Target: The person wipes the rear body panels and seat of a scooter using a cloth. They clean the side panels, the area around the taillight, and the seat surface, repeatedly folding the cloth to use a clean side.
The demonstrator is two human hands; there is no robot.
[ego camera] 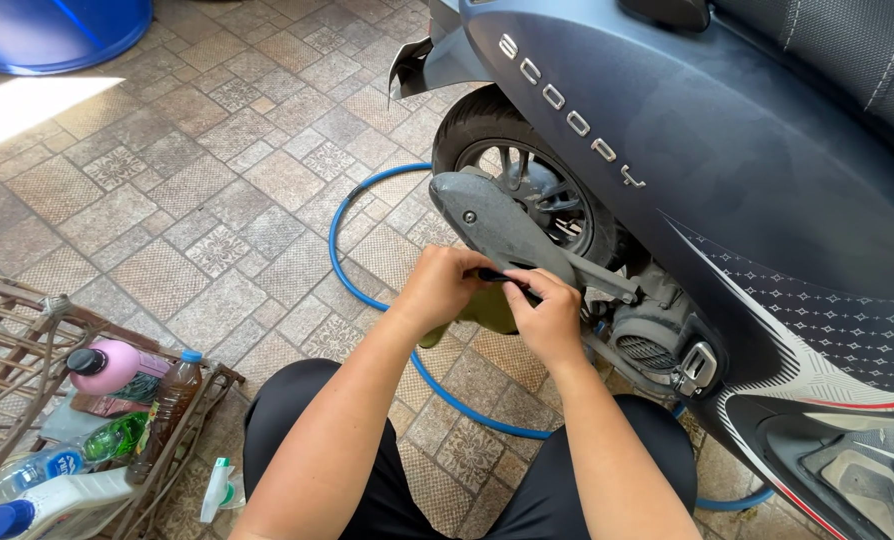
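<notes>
A short black tool (pixel 494 274) is pinched between both hands. The left hand (pixel 442 287) is closed on its end; the right hand (pixel 547 318), at 3 o'clock, is curled on the other end. An olive cloth (pixel 487 312) is held beneath. The grey engine cover (pixel 502 225) lies at 12 o'clock, the blue hose (pixel 352 285) at 9 o'clock.

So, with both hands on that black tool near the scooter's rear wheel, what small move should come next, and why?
Probably steady the black tool before anything else. The left hand and right hand both pinch it right beside the grey engine cover, with a greenish cloth hanging under them, so the tip is hidden.
</notes>
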